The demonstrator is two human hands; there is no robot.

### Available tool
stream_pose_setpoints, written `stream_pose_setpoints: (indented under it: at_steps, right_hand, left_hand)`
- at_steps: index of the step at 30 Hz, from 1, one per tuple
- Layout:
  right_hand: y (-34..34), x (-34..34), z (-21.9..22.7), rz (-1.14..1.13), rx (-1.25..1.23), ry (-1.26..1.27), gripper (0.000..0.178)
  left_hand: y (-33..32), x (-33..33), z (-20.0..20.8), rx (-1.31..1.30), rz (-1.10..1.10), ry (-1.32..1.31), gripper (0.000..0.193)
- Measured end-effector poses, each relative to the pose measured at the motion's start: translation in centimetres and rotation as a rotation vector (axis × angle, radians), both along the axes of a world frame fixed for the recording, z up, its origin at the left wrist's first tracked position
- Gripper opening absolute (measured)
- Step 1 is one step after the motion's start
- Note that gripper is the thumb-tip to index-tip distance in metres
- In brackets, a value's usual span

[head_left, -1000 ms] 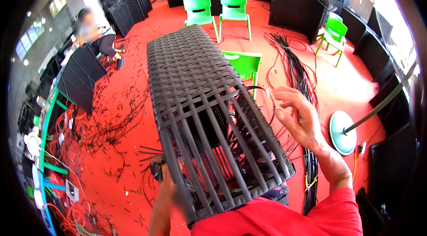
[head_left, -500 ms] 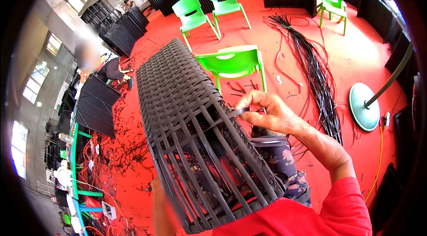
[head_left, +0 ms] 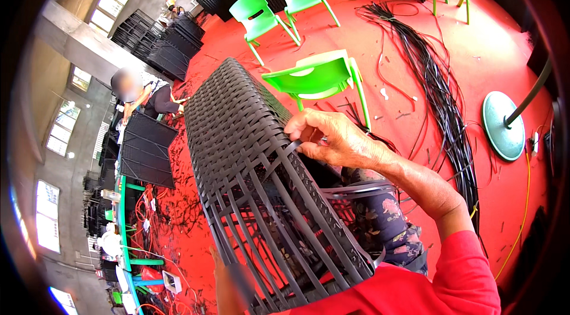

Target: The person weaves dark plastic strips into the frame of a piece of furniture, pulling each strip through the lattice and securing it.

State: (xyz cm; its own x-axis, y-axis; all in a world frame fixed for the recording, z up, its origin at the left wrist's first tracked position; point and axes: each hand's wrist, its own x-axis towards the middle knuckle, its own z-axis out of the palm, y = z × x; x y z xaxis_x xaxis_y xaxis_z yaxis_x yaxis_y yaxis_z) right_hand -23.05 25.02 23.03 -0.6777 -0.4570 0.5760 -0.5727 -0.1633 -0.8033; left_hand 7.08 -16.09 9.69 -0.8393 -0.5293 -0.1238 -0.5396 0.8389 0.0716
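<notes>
A large frame woven with dark rattan strips [head_left: 249, 154] leans across my lap, its far part tightly woven, its near part an open lattice. My right hand [head_left: 332, 137] rests on its right edge, fingers pinched on a flat dark strip [head_left: 356, 187] that runs back toward my knee. My left hand [head_left: 228, 282] is low behind the lattice, blurred, and seems to hold the frame's near end; its fingers are mostly hidden.
A green plastic chair [head_left: 320, 77] stands just beyond the frame, two more [head_left: 279, 6] farther back. A long bundle of black strips [head_left: 442, 101] lies on the red floor at right, next to a round green base [head_left: 504, 125]. Another person [head_left: 148, 95] works at left among stacked dark panels.
The view has tilted and closed in on the frame. My right hand has dropped from the air onto the frame's right edge and taken hold of a strip.
</notes>
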Motion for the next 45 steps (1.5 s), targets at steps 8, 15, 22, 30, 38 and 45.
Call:
stream_pose_setpoints:
  at_steps: [8, 15, 22, 30, 38, 45]
  right_hand:
    - [-1.6, 0.8, -1.6, -0.113, -0.314, 0.024, 0.016]
    - [-2.2, -1.0, 0.6, -0.252, -0.289, 0.438, 0.015]
    - [-1.0, -1.4, 0.9, 0.115, -0.261, 0.016, 0.017]
    - [-0.8, -0.8, -1.8, 0.235, -0.369, -0.236, 0.015]
    - [-0.2, -0.9, -0.7, -0.003, -0.285, 0.079, 0.011]
    - [-0.9, -3.2, -0.2, 0.867, -0.336, -0.4, 0.022]
  left_hand:
    - [12.1, -11.9, 18.9, 0.276, -0.336, 0.952, 0.009]
    - [24.0, -18.3, 24.3, 0.108, -0.779, 0.598, 0.02]
    - [26.3, -23.7, 23.8, 0.118, -0.971, 0.407, 0.017]
    - [27.7, -23.7, 23.3, 0.133, -0.861, 0.531, 0.011]
    - [26.6, -25.3, 24.1, 0.136, -1.046, 0.426, 0.005]
    - [25.1, -25.0, 24.3, 1.015, -0.601, 0.304, 0.01]
